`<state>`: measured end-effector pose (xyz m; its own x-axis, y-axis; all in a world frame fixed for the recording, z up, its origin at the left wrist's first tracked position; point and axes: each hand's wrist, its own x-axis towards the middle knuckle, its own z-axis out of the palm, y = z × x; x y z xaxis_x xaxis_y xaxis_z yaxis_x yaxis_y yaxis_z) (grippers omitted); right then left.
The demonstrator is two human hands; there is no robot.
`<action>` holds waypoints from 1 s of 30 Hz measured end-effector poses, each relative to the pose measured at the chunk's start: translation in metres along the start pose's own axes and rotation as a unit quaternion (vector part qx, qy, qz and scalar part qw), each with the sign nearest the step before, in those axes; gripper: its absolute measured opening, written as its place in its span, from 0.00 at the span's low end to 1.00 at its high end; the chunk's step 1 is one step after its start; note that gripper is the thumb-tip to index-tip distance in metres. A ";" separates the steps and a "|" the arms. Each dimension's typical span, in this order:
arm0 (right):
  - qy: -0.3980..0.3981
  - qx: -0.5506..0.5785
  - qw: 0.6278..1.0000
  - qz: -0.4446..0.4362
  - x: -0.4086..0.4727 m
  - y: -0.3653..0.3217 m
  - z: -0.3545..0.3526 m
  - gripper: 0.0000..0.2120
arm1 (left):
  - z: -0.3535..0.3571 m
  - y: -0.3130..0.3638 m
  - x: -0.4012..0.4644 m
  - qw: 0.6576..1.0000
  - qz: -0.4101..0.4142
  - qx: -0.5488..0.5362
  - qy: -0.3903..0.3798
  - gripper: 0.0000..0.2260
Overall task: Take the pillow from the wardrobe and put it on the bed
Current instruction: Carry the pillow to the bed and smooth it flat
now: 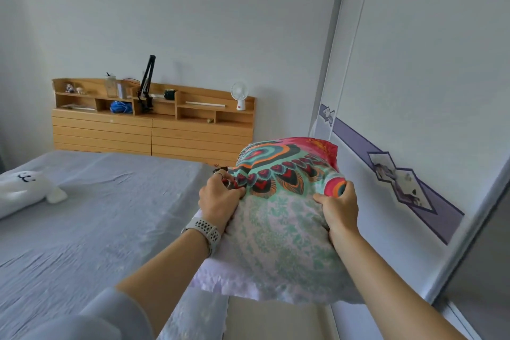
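Gripping a patterned pillow [278, 232] from both sides, a person's fingers [220, 178] curl tightly into the fabric, bunching it at the upper edge. The left hand [218, 199], a ring on one finger and a pale perforated watch strap [205, 230] on the wrist, pinches the cover at the pillow's left; the right hand [340, 208] is closed on the right corner, its thumb pressed across the front. Both bare forearms reach forward from the lower edge of the view, a light grey sleeve [110, 312] showing at the left elbow.

The pillow is held in the air between the bed [82, 229] and the wardrobe [414, 91], over the bed's near right edge and touching neither as far as can be seen. Its nearer part is pale lilac with a mottled green print; the far part carries bright rings and peacock-feather shapes in red, orange, teal and black, ending in a pink-red border. No readable lettering or brand shows on it.

The bed, covered in a crinkled grey-blue sheet, fills the left of the view. A white plush toy [22, 190] with a small stitched black face lies at its far left edge. Behind the bed stands a wooden headboard shelf unit [151, 130] holding a black clamp arm [146, 83], a small white fan [239, 95], a dark mug [169, 94] and a blue bundle [121, 107]. The wardrobe's white sliding door on the right bears a purple band with diamond-shaped picture panels.
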<state>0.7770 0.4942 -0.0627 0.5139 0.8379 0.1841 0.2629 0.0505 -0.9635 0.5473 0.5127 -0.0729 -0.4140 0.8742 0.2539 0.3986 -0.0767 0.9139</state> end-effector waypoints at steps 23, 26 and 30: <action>-0.264 0.033 0.964 -0.013 0.342 0.039 0.310 0.30 | 0.131 -0.061 0.301 0.965 -0.105 0.084 0.227 0.10; -0.300 0.046 0.953 -0.018 0.374 0.038 0.363 0.29 | 0.136 -0.074 0.344 0.954 -0.120 0.095 0.257 0.10; -0.346 0.053 0.937 -0.023 0.416 0.041 0.441 0.31 | 0.144 -0.103 0.407 0.940 -0.140 0.094 0.297 0.10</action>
<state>0.6409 1.0848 -0.1110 -0.1575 0.9832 0.0924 0.1700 0.1191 -0.9782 0.4559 0.9457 -0.1093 -0.8860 0.4206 0.1951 0.3201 0.2506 0.9137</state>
